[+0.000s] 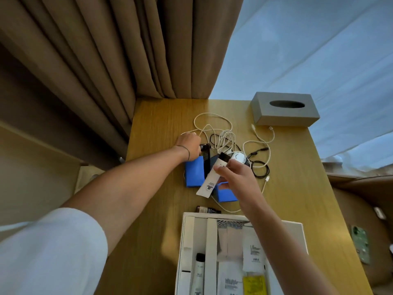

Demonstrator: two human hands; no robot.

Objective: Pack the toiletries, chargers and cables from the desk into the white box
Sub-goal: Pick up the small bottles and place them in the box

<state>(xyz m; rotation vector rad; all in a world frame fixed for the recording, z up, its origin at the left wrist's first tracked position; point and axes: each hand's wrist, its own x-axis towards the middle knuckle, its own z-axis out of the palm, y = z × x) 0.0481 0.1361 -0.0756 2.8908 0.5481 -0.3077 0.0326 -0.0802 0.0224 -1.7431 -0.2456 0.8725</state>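
Partly packed — sachets and a tube lie in the white box (297,226); right hand (238,175) pinches a white tube (209,179), left hand (190,147) grips a dark item; cables (223,139) remain on the worktop (161,116)

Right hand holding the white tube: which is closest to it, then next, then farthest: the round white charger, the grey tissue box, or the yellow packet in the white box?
From the right hand:
1. Round white charger, just beyond the fingers.
2. Yellow packet, in the white box at the desk's near end.
3. Grey tissue box, at the desk's far right corner.
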